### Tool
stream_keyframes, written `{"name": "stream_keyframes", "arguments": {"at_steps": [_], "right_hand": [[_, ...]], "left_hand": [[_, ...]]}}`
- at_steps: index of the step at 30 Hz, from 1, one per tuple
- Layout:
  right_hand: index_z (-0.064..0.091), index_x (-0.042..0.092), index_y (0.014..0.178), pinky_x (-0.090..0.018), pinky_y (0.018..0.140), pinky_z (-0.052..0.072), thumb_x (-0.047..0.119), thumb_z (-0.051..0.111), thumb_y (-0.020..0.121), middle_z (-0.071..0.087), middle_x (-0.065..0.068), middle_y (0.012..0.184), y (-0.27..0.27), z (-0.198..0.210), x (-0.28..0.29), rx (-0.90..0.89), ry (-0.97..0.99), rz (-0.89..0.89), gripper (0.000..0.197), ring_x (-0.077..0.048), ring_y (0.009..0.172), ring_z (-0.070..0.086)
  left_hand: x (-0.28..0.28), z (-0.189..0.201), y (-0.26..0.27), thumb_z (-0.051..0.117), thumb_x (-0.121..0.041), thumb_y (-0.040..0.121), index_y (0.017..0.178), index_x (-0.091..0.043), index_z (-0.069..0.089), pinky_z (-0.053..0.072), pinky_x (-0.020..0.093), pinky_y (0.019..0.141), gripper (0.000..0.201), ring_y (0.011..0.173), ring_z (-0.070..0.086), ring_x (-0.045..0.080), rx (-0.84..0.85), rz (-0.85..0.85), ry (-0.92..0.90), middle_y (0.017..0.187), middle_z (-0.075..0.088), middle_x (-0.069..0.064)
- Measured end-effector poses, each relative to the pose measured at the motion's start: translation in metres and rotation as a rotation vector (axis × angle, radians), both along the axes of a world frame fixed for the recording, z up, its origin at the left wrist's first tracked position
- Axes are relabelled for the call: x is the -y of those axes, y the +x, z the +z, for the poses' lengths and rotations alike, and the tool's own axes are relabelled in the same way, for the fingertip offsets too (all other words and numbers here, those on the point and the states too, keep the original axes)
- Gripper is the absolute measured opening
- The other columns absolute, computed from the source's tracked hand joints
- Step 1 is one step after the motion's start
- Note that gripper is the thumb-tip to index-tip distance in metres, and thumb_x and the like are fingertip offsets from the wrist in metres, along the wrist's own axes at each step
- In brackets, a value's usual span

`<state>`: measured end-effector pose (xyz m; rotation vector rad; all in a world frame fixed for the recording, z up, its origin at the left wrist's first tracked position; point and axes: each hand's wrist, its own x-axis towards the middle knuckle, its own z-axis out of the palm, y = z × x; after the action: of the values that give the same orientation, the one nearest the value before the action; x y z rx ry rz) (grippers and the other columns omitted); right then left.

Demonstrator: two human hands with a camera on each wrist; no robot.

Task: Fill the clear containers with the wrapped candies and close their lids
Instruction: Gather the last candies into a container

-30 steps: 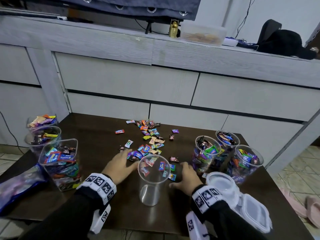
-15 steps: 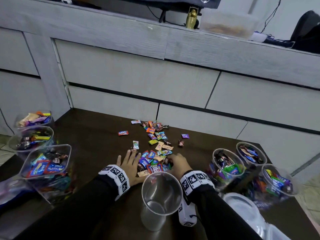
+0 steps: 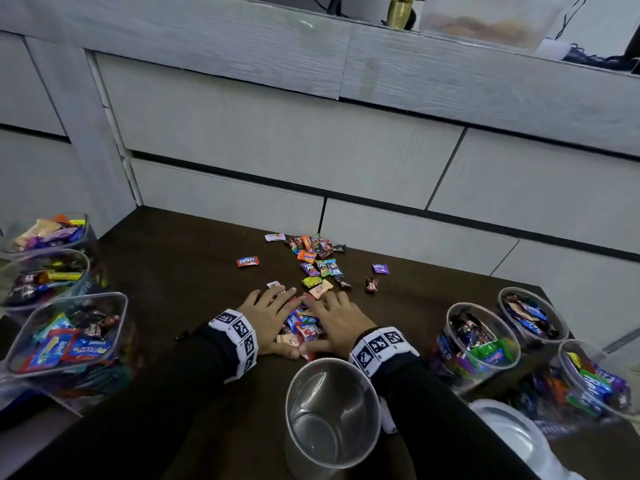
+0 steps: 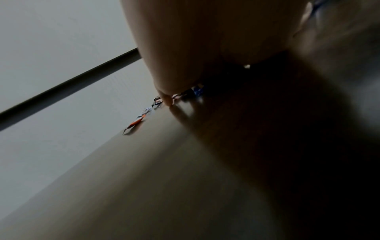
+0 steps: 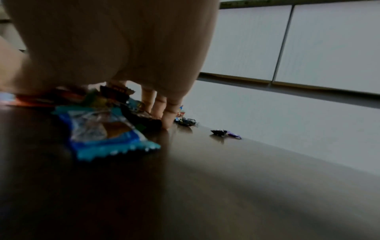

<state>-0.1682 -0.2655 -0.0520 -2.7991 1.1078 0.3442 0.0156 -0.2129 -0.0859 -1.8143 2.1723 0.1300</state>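
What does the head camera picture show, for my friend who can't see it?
Two hands, left and right, cup a pile of candies on a dark table, just behind an empty cup. Candy-filled containers stand at both sides.

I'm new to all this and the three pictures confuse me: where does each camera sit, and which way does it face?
Head: worn on the head, looking down at the table, both hands and black sleeves around the candy pile, beyond the empty container.
Left wrist: low over the table, looking along the left hand towards the cabinet.
Right wrist: equally low, looking along the right hand, fingers touching the table.
Shared: head and right wrist both show the candy pile.
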Motion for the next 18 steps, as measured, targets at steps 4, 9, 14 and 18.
{"name": "stream_keyframes", "arguments": {"at_steps": [4, 9, 14, 18], "right_hand": [[0.025, 0.018, 0.144, -0.047, 0.098, 0.038, 0.047, 0.052, 0.092, 0.030, -0.017, 0.138, 0.008, 0.001, -0.004, 0.040, 0.088, -0.019, 0.066, -0.032, 0.124, 0.030], [0.026, 0.020, 0.143, -0.050, 0.101, 0.039, 0.018, 0.052, 0.094, 0.030, -0.018, 0.138, 0.012, 0.004, -0.006, 0.033, 0.164, -0.060, 0.055, -0.036, 0.125, 0.033], [0.036, 0.017, 0.133, -0.045, 0.100, 0.039, 0.000, 0.052, 0.087, 0.031, -0.018, 0.134, 0.004, 0.007, -0.003, 0.069, 0.208, -0.139, 0.051, -0.037, 0.124, 0.038], [0.045, 0.015, 0.122, -0.038, 0.096, 0.042, -0.004, 0.049, 0.089, 0.035, -0.013, 0.129, -0.010, 0.014, -0.005, 0.256, 0.254, -0.288, 0.039, -0.032, 0.116, 0.050]], "left_hand": [[-0.003, 0.003, -0.003, 0.037, -0.077, 0.085, 0.154, -0.021, 0.013, 0.026, 0.039, 0.109, 0.093, 0.143, 0.019, 0.023, -0.033, -0.011, -0.099, 0.159, 0.017, 0.003], [-0.002, 0.012, -0.011, 0.039, -0.060, 0.096, 0.148, -0.013, 0.027, 0.035, 0.035, 0.102, 0.071, 0.127, 0.036, 0.021, -0.125, 0.003, -0.114, 0.144, 0.032, 0.006], [-0.002, 0.022, -0.018, 0.038, -0.046, 0.102, 0.144, -0.010, 0.031, 0.046, 0.037, 0.093, 0.056, 0.121, 0.048, 0.025, -0.181, 0.053, -0.020, 0.139, 0.037, 0.011], [-0.007, 0.031, -0.019, 0.036, -0.044, 0.103, 0.131, -0.010, 0.039, 0.047, 0.040, 0.084, 0.044, 0.112, 0.058, 0.031, -0.183, 0.126, 0.022, 0.131, 0.049, 0.012]]}}
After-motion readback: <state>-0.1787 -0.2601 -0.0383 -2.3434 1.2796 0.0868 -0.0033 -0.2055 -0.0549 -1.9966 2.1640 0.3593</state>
